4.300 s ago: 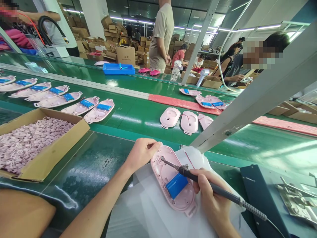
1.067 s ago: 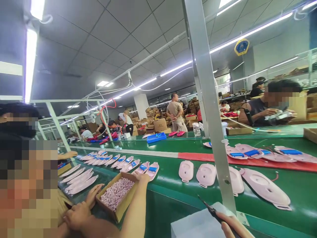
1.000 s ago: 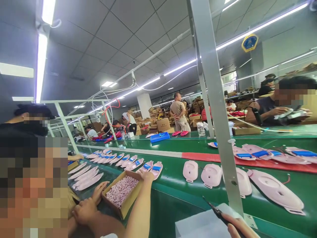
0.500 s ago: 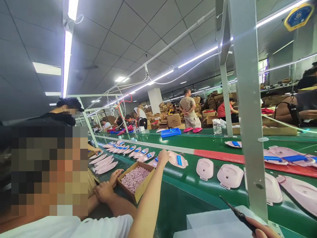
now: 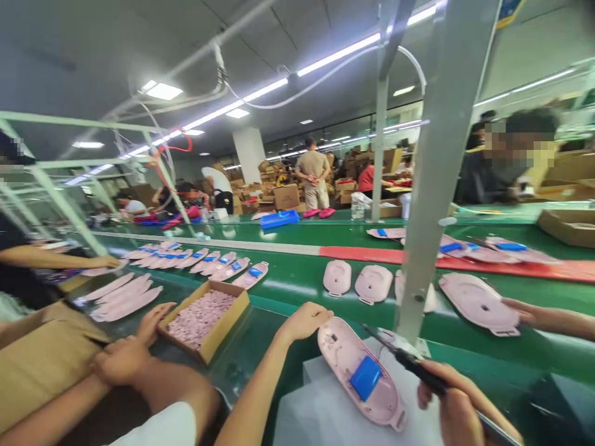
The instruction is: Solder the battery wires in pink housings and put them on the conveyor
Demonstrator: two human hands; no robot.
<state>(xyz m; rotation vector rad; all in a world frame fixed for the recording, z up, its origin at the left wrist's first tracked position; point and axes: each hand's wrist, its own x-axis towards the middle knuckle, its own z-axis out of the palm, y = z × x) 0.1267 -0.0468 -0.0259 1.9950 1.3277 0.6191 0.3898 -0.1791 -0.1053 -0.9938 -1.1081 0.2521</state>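
My left hand [image 5: 304,322] reaches over the bench with its fingers pinched on the upper end of a pink plastic shell [image 5: 341,362]. The shell is long and rounded, inner side up, tilted over white sheets [image 5: 304,399]. A blue rectangular block [image 5: 365,378] sits inside it, with thin wires nearby. At the lower right, my right hand [image 5: 458,396] is wrapped round the black handle of a soldering iron [image 5: 418,368]. Its thin dark tip points up and left, over the shell's right edge; whether they touch I cannot tell.
A cardboard box of small pink parts [image 5: 199,316] stands left, by a co-worker's hands [image 5: 123,359]. Pink shells [image 5: 218,263] line the green conveyor [image 5: 288,291]. A metal post [image 5: 425,186] rises right of centre. Another person's hand [image 5: 525,313] touches a shell at right.
My left hand has brought a pink shell from the conveyor to above the white sheets. My right hand with the soldering iron has moved up and left. The view has turned right.
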